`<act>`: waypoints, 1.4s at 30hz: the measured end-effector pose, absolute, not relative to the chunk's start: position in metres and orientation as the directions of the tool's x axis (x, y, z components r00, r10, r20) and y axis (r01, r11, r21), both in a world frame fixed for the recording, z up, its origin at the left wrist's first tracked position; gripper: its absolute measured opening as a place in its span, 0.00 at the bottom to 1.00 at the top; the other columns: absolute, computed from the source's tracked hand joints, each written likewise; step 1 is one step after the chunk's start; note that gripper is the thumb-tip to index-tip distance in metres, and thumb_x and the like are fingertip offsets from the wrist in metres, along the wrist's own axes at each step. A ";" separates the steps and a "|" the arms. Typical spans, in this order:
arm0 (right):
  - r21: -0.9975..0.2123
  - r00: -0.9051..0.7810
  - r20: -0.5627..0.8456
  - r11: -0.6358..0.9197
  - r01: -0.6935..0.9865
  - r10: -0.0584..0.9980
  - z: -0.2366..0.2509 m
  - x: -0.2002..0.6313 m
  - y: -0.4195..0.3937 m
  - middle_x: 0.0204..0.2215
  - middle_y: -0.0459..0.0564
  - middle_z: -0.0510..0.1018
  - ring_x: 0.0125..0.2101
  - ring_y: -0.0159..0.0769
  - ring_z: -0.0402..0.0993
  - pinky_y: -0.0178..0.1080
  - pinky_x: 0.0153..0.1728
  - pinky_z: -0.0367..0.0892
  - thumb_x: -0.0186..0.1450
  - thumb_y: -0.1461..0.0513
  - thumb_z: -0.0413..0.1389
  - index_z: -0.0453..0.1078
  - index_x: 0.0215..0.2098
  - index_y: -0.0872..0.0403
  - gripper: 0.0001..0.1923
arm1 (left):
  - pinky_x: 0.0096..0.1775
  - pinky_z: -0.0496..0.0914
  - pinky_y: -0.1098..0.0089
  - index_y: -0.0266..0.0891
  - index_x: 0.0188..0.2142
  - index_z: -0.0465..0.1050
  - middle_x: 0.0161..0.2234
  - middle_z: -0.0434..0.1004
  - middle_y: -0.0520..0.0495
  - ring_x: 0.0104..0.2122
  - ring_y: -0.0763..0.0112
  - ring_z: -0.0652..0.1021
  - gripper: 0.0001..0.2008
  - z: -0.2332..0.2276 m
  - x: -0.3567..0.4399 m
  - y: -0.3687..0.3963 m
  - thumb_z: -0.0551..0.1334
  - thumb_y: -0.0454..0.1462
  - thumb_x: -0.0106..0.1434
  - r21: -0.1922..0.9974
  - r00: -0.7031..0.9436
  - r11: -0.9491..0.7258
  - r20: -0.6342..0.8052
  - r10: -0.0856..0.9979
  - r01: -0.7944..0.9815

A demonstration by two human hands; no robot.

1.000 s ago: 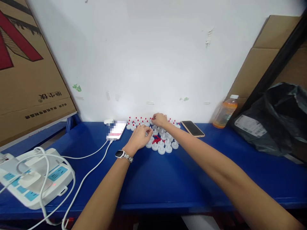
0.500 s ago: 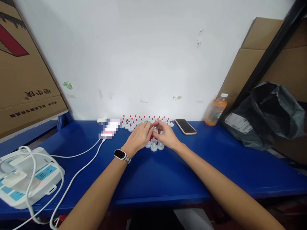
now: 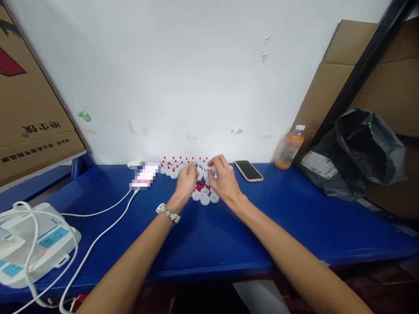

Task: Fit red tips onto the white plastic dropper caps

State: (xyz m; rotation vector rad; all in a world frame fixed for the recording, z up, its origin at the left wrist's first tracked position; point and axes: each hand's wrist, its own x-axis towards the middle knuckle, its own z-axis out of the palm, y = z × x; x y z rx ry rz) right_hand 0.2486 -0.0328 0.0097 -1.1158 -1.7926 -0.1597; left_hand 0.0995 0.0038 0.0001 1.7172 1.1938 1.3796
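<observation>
In the middle of the blue table, my right hand (image 3: 224,179) pinches a white nozzle cap (image 3: 211,168) between thumb and fingers, above the other caps. My left hand (image 3: 187,181) is closed beside it, knuckles turned up; whatever its fingers hold is hidden. Toward the wall stand rows of white caps with red tips (image 3: 173,171). A small heap of loose red tips (image 3: 200,186) lies between my hands. Closer to me are several white caps without red tips (image 3: 204,199). My right hand covers part of the rows.
A phone (image 3: 248,170) lies right of the caps, and another device with a blurred screen (image 3: 144,175) at left, on a white cable. A power strip (image 3: 39,244) fills the left front. An orange drink bottle (image 3: 290,148) and a black plastic bag (image 3: 340,161) stand at right.
My hands, which were together over the caps, have parted. My left wrist has rolled, and a white cap now shows in my right fingers. The camera view has shifted slightly.
</observation>
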 end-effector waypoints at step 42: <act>-0.340 -0.009 0.336 0.131 0.931 0.942 0.000 0.276 0.053 0.37 0.52 0.79 0.47 0.48 0.69 0.49 0.49 0.54 0.61 0.57 0.58 0.78 0.34 0.50 0.08 | 0.47 0.66 0.56 0.41 0.35 0.74 0.39 0.73 0.44 0.43 0.57 0.71 0.15 -0.012 0.077 0.010 0.53 0.44 0.70 0.330 0.462 -0.626 0.454 0.762 0.707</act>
